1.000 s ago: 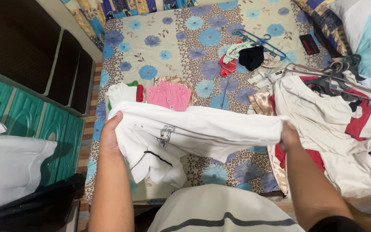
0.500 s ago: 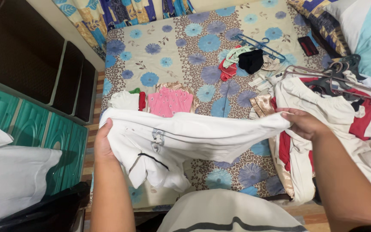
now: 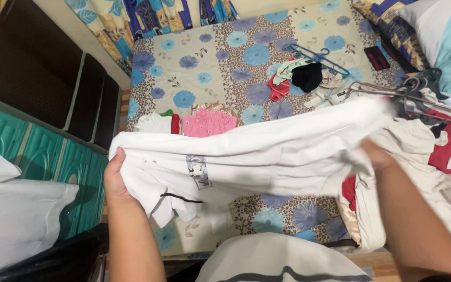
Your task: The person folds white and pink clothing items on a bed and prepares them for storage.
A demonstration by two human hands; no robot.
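Note:
A white polo shirt (image 3: 267, 156) with a small grey emblem and a dark trim line hangs stretched across the front of the bed. My left hand (image 3: 115, 177) grips its left end near the collar. My right hand (image 3: 377, 156) holds the other end, mostly hidden behind the cloth, over a heap of white and red clothes (image 3: 424, 172) at the right. Beyond the shirt lie a folded pink garment (image 3: 209, 122) and a folded white one (image 3: 152, 124).
The bed has a floral sheet (image 3: 210, 68). A small pile of red, green and black clothes (image 3: 293, 78) and blue hangers (image 3: 317, 55) lie further back. Metal hangers (image 3: 418, 94) top the right heap. Teal drawers (image 3: 32, 151) stand at the left, pillows (image 3: 444, 36) at the upper right.
My right hand has lifted and spread the shirt's right end upward, so the cloth is wider and covers more of the heap. My left hand has shifted slightly left and down.

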